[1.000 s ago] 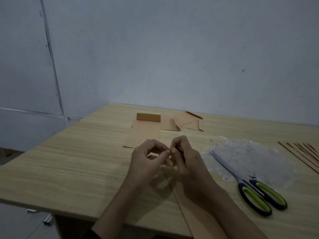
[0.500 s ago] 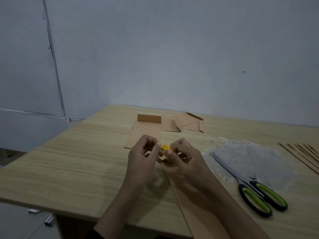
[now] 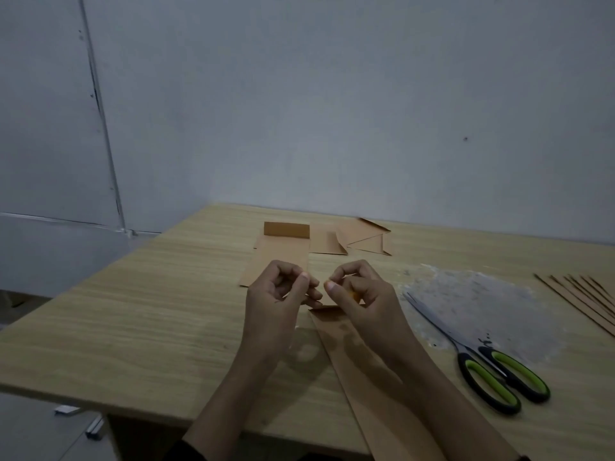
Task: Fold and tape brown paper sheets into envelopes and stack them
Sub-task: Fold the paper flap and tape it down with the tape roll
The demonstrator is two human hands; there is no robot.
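My right hand (image 3: pixel 362 294) grips a small yellow tape roll (image 3: pixel 355 296), mostly hidden by its fingers. My left hand (image 3: pixel 279 294) is a little to its left, thumb and forefinger pinched together as if on the tape's free end; the tape itself is too thin to see. Both hands hover above the far end of a long brown paper sheet (image 3: pixel 366 371) that runs under my right forearm toward the table's near edge. A folded brown envelope (image 3: pixel 283 257) with its flap standing up lies just beyond the hands.
Green-handled scissors (image 3: pixel 492 371) lie to the right on a clear plastic sheet (image 3: pixel 482 301). Several brown paper strips (image 3: pixel 579 301) fan out at the far right. Folded brown pieces (image 3: pixel 352 241) sit near the wall. The wooden table (image 3: pixel 133 321) ends at left and front.
My hands have drawn apart, the left one shifting left away from the roll. The yellow roll, clearly visible between them half a second ago, is now mostly tucked inside my right hand.
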